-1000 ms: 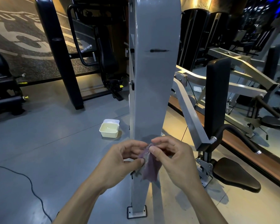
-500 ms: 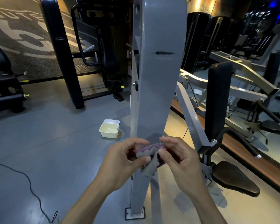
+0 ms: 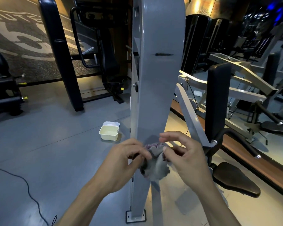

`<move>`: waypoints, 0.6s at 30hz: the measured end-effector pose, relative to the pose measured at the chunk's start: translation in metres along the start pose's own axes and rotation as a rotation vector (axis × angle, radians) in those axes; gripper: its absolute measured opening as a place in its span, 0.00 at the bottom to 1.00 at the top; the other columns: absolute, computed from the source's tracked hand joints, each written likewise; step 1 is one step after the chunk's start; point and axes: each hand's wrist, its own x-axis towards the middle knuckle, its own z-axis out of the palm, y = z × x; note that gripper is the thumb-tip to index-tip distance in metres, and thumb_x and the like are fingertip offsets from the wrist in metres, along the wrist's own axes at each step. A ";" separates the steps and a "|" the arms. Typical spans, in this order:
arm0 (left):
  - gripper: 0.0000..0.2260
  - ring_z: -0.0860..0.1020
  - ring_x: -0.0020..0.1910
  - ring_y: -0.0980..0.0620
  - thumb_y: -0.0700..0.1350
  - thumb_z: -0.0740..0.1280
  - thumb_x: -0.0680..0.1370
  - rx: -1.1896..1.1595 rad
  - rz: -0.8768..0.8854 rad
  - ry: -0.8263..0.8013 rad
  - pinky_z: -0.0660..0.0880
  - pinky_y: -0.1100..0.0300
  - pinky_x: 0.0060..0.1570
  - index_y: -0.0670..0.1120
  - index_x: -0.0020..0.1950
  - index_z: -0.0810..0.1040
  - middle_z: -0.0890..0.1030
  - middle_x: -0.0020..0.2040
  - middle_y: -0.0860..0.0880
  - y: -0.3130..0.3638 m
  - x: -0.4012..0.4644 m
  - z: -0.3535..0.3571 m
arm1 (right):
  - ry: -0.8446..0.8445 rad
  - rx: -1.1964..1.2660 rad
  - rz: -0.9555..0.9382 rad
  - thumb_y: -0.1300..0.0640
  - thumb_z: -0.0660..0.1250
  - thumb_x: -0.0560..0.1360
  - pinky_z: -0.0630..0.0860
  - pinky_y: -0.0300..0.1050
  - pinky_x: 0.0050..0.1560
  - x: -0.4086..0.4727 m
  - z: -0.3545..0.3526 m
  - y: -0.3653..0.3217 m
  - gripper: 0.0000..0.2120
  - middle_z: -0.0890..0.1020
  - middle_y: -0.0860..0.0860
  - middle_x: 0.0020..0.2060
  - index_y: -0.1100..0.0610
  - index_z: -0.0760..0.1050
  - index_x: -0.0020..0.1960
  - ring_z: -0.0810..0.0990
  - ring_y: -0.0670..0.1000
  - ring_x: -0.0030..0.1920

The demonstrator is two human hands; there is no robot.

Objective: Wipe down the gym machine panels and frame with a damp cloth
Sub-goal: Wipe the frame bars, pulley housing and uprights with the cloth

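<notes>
- A small crumpled grey-and-purple cloth (image 3: 155,162) is bunched between both hands, in front of the lower part of the tall grey painted metal upright panel (image 3: 155,79) of the gym machine.
- The left hand (image 3: 121,165) pinches the cloth's left edge, its fingers (image 3: 137,150) curled in over the fabric.
- The right hand (image 3: 188,159) pinches the cloth's right side with its thumb against the fabric; its forefinger is stretched out above the bunch.
- The cloth hangs loose below the hands; whether it touches the panel cannot be told.
- The panel stands upright on a bolted base plate (image 3: 136,216) on the grey floor (image 3: 47,152) and bears a short dark mark (image 3: 163,54) higher up.
- A cream rectangular plastic tub (image 3: 109,132) sits on the floor just left of the panel, its lid (image 3: 112,123) lying behind it.
- A black padded seat (image 3: 235,180) lies low to the right.
- A thin black cable (image 3: 29,191) trails across the floor at the lower left.
</notes>
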 end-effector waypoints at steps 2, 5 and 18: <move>0.14 0.82 0.48 0.53 0.33 0.69 0.79 -0.008 0.020 -0.037 0.75 0.66 0.49 0.52 0.50 0.86 0.81 0.50 0.57 0.000 -0.002 0.002 | 0.021 -0.037 -0.009 0.71 0.68 0.75 0.82 0.58 0.45 0.002 0.000 -0.003 0.18 0.87 0.45 0.47 0.48 0.84 0.50 0.85 0.57 0.40; 0.11 0.81 0.50 0.52 0.38 0.73 0.78 -0.016 0.049 -0.125 0.74 0.66 0.51 0.53 0.56 0.85 0.79 0.53 0.56 -0.001 -0.005 0.004 | 0.047 -0.056 -0.018 0.72 0.68 0.75 0.83 0.58 0.50 0.004 0.004 -0.009 0.18 0.87 0.46 0.42 0.49 0.85 0.45 0.86 0.52 0.43; 0.07 0.83 0.45 0.43 0.47 0.74 0.76 -0.342 -0.167 0.030 0.80 0.39 0.51 0.56 0.53 0.85 0.83 0.47 0.51 -0.010 -0.001 -0.006 | -0.120 -0.064 -0.007 0.64 0.74 0.76 0.81 0.43 0.49 -0.001 -0.009 -0.014 0.06 0.85 0.48 0.43 0.53 0.83 0.47 0.84 0.49 0.48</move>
